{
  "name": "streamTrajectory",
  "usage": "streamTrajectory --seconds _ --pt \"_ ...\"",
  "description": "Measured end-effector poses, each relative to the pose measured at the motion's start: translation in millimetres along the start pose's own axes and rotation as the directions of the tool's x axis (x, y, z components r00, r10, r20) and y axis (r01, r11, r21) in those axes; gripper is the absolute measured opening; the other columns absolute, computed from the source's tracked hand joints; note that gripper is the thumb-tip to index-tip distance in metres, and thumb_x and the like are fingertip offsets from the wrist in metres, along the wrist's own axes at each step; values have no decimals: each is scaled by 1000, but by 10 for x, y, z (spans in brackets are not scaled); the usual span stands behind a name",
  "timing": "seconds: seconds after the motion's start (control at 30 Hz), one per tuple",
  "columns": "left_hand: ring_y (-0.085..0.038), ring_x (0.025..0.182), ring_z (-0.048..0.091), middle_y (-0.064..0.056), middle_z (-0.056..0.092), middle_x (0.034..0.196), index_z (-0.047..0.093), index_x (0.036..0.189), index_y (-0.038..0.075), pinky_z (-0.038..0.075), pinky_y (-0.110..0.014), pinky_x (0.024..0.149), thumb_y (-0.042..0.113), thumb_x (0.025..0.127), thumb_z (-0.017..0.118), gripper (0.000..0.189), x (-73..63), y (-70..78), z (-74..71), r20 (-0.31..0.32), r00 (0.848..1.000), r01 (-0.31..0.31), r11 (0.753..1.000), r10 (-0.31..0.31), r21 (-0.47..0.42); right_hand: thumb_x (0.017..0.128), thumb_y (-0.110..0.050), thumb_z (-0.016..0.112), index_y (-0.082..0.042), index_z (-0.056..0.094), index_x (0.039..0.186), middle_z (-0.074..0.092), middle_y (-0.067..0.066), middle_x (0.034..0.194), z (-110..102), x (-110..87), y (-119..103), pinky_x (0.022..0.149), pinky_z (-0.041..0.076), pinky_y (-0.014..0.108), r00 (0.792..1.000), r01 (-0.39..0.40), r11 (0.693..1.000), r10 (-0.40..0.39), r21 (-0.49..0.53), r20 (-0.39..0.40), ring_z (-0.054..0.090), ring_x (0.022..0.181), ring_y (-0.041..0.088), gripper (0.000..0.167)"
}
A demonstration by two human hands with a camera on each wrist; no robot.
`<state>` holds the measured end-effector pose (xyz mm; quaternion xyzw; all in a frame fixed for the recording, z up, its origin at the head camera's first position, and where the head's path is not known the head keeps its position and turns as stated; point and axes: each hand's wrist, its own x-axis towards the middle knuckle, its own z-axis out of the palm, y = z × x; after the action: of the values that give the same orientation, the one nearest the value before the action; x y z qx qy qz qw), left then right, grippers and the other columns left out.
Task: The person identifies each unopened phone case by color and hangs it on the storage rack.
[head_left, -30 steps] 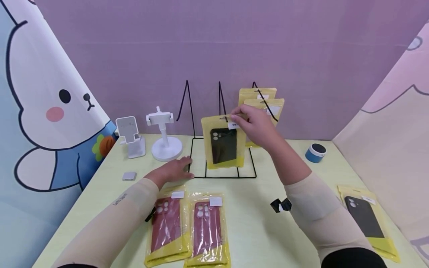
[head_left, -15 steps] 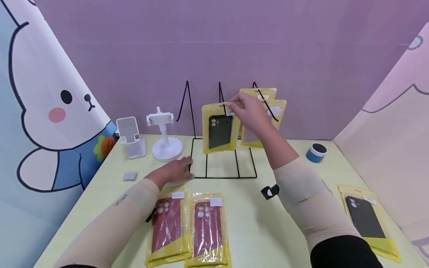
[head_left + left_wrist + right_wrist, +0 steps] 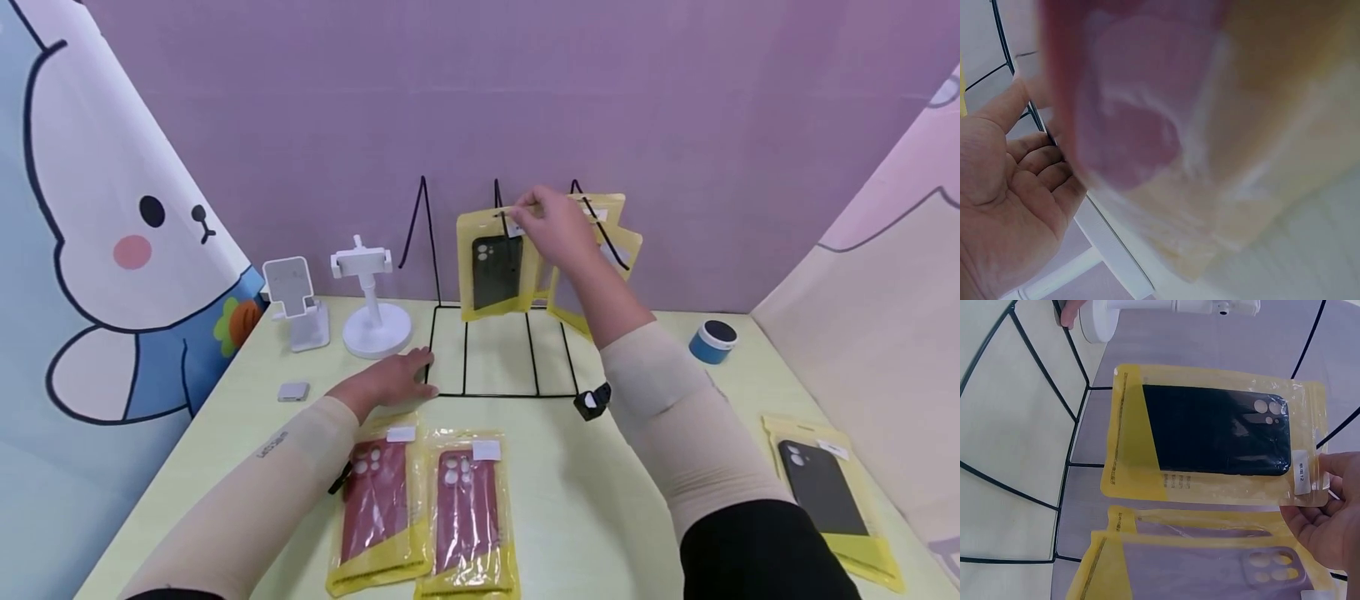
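Observation:
My right hand (image 3: 553, 229) pinches the top right corner of a yellow-edged bag with a black phone case (image 3: 497, 271) inside. The bag hangs upright at the middle hook of a black wire rack (image 3: 465, 358), the hook's arm crossing its top edge. In the right wrist view, thumb and fingers grip the bag beside its white label (image 3: 1301, 472). My left hand (image 3: 393, 379) rests with extended fingers at the rack's left base wire. Bags with pale purple phone cases (image 3: 1197, 569) hang on the right hook, partly hidden by my right hand.
Two bagged red phone cases (image 3: 467, 508) lie in front of the rack. Another bagged black case (image 3: 823, 487) lies at the right. White phone stands (image 3: 377, 329) and a small grey block (image 3: 293, 392) are at the left, a blue round tub (image 3: 713, 342) at the right.
My right hand has carried the bagged black case up and back along the middle hook. The purple-case bags beside it have swung slightly. My left hand has stayed at the rack's base.

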<state>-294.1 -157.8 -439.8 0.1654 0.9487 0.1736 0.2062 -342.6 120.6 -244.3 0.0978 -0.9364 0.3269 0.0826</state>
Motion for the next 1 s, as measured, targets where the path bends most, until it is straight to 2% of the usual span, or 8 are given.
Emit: streamTrajectory --seconds 0.5,0.6,0.8,1.0 --pt "-33 151 17 -11 16 164 25 157 15 20 -50 122 48 93 62 80 -28 43 -27 5 1000 4 1000 -4 4 101 -46 47 -22 59 120 61 -2 127 -10 201 -63 78 51 36 998 -56 998 56 -4 -10 58 100 18 33" --pt "-34 150 17 -13 16 164 25 157 12 20 -50 122 46 94 61 80 -32 62 -26 7 1000 -15 1000 15 16 101 -46 47 -22 58 119 62 -2 125 -8 226 -60 80 51 36 998 -67 997 67 -24 -18 58 100 17 31" --pt "-34 151 16 -15 14 164 24 157 11 19 -49 122 45 96 60 78 -32 90 -8 15 999 -33 999 32 18 101 -45 48 -22 58 123 61 -1 128 -11 238 -35 87 51 38 997 -78 996 77 -38 -28 58 110 18 33" --pt "-34 151 16 -14 14 164 24 157 12 19 -49 122 45 96 60 78 -42 96 -19 22 1000 -18 1000 18 15 100 -47 50 -24 51 138 51 -5 143 -25 163 -27 106 45 36 997 -50 998 48 -34 -64 47 132 16 44"
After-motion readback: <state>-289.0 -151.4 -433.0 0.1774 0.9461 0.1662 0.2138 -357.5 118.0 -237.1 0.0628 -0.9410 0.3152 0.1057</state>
